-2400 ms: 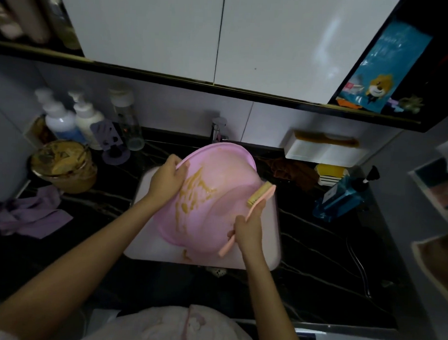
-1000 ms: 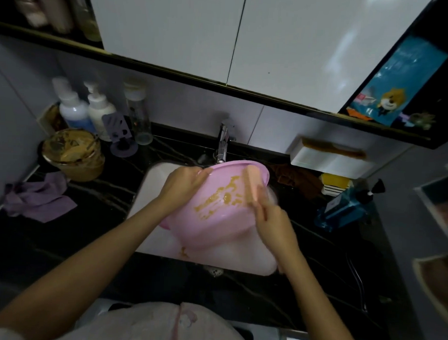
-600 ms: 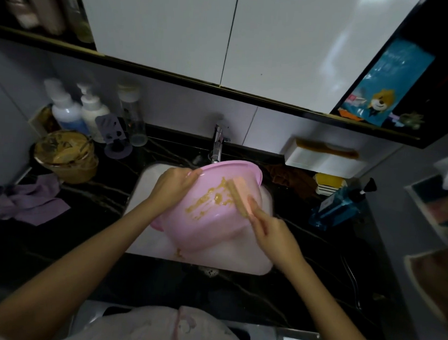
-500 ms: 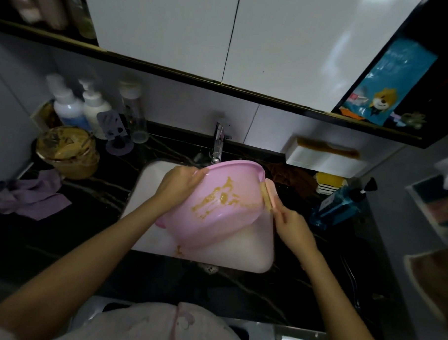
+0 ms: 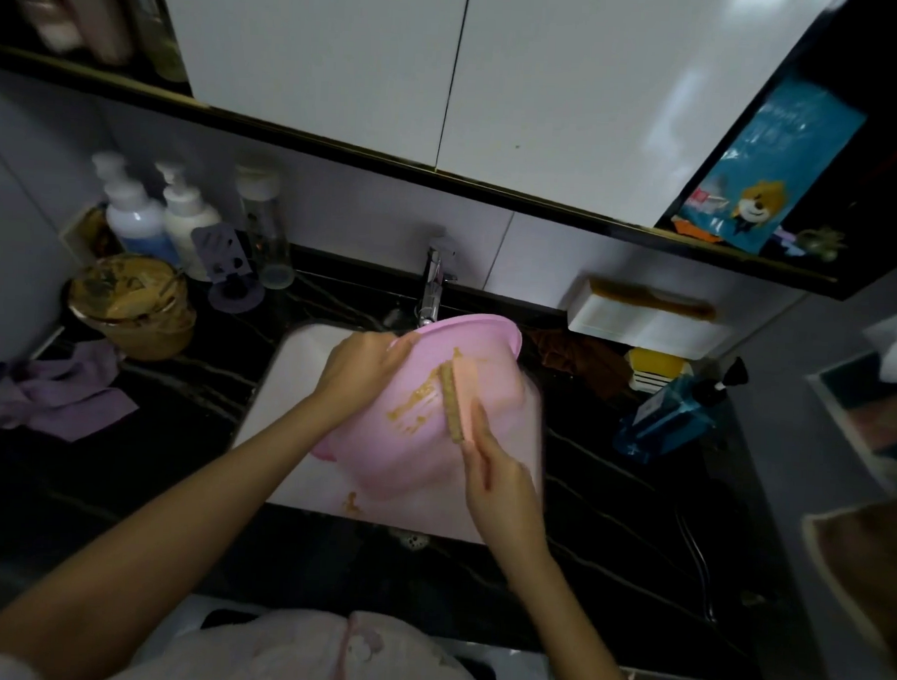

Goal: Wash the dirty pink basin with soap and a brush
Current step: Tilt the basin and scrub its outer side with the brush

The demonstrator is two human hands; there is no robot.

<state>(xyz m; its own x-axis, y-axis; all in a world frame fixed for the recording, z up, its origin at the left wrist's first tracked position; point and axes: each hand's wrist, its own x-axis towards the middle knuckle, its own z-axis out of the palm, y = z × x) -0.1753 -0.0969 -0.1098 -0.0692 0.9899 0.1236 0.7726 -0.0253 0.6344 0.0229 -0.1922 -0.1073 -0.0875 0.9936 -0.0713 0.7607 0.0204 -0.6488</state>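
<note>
- Left hand (image 5: pixel 357 372) grips the near-left rim of the pink basin (image 5: pixel 410 466), thumb over the edge, fingers curled under it.
- Right hand (image 5: pixel 502 481) holds the brush (image 5: pixel 457 396) by its handle, fingers wrapped round it and one finger laid along the back.
- The basin sits tilted over the white sink (image 5: pixel 290 379), its inside turned up toward the camera and its far rim just under the faucet (image 5: pixel 430 287).
- Yellow-brown smears run down the basin's inner wall, left of the brush.
- The brush lies against that inner wall, its bristles facing the smears and themselves coated in the same brown muck.
- A small brown blob sits on the sink's near edge, below the basin.
- On the dark marbled tabletop (image 5: pixel 148 455) to the left there is a crumpled purple cloth (image 5: pixel 63 395), and behind it a bowl (image 5: pixel 129 300) caked in brown paste.
- Two white pump bottles (image 5: pixel 159 209) and a clear bottle (image 5: pixel 263 229) stand against the back wall beyond the bowl.
- To the right of the sink a blue bottle (image 5: pixel 674 416) lies on its side, with a brown rag (image 5: pixel 584 356) between it and the basin.
- A white box (image 5: pixel 642 322) is fixed to the wall above the rag.
- White cupboard doors (image 5: pixel 448 57) hang overhead.
</note>
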